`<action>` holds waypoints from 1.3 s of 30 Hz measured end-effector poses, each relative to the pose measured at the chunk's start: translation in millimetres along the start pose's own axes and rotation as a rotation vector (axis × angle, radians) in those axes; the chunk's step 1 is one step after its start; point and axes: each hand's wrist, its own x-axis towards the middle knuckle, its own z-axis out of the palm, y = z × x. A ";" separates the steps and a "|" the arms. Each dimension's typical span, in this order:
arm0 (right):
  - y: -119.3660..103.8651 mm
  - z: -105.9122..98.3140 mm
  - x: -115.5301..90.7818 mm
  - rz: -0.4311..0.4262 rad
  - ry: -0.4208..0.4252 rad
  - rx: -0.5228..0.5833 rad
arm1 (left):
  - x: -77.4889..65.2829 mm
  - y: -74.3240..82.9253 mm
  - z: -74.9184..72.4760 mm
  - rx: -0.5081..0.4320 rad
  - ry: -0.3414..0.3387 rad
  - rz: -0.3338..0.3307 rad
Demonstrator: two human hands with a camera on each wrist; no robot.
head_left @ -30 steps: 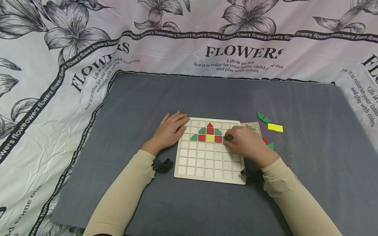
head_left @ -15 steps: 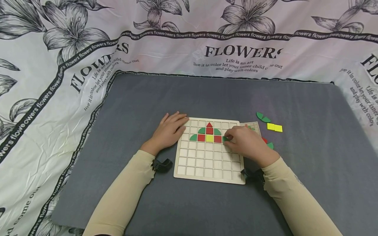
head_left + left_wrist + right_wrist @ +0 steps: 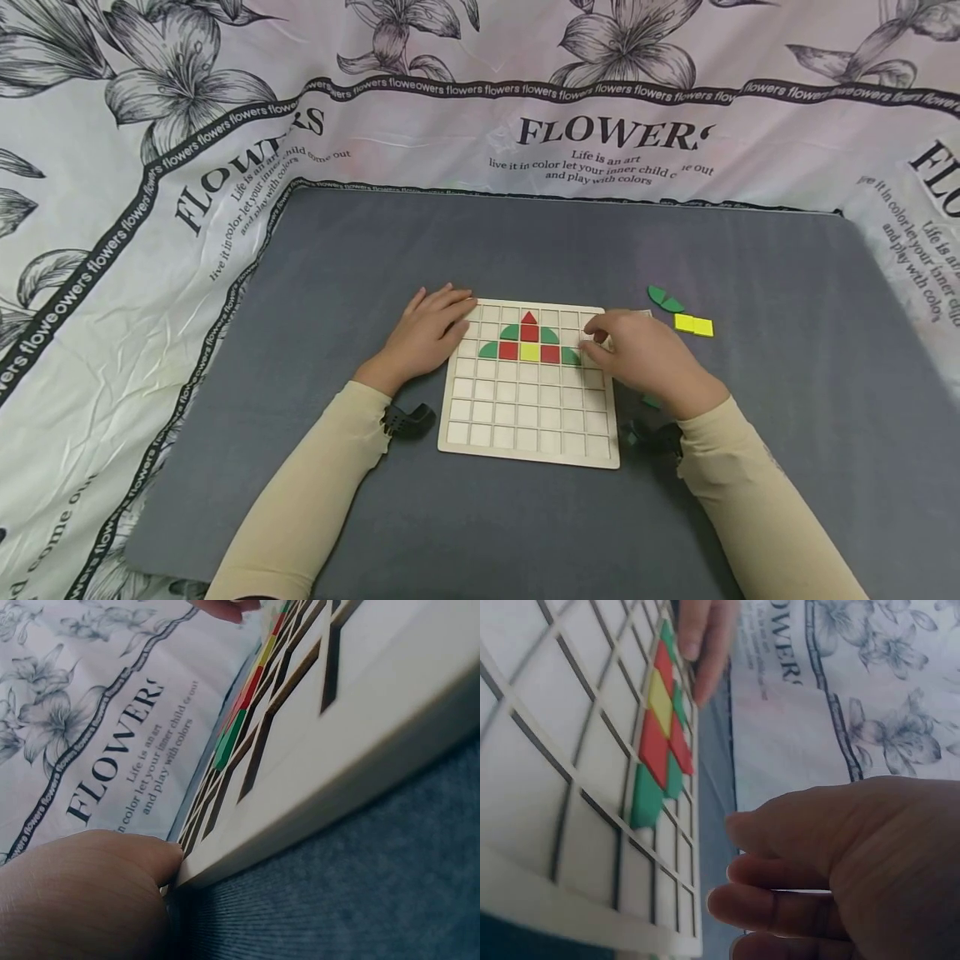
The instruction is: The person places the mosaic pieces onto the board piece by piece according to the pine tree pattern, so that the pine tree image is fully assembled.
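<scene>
A pale wooden grid board (image 3: 525,417) lies flat on the table. Coloured tiles in its upper cells include a red triangle (image 3: 528,318), a yellow square (image 3: 529,352), red squares and green quarter-circles. My left hand (image 3: 423,329) rests at the board's upper left edge, fingers extended; the thumb (image 3: 161,855) touches the edge in the left wrist view. Over the board's right edge hovers my right hand (image 3: 652,354), its fingers loosely bent and nothing between them. Just left of its fingertips, a green quarter-circle (image 3: 570,357) sits in a cell.
Beyond the right hand lie green quarter-circles (image 3: 657,295) and yellow squares (image 3: 693,325). Another green piece (image 3: 650,402) shows partly beside the right wrist. The grey table (image 3: 360,250) is bordered by a flower-printed cloth (image 3: 420,133).
My right hand has let go of the green quarter-circle and moved right, now covering most of the small patterned card beside the board. The left hand keeps its place.
</scene>
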 end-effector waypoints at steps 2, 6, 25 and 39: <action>2.6 -3.6 -0.7 0.000 0.009 0.004 | -0.8 -0.4 -0.3 0.004 -0.004 -0.005; 9.1 -10.1 -3.4 0.032 0.022 0.027 | -3.0 -1.3 -0.9 0.009 -0.008 -0.014; 56.0 -32.5 -12.9 0.189 0.077 0.005 | -1.9 -3.2 0.6 0.014 0.002 -0.010; 77.6 -32.3 -14.7 0.209 0.039 -0.029 | 0.3 -1.4 1.9 0.004 -0.002 -0.010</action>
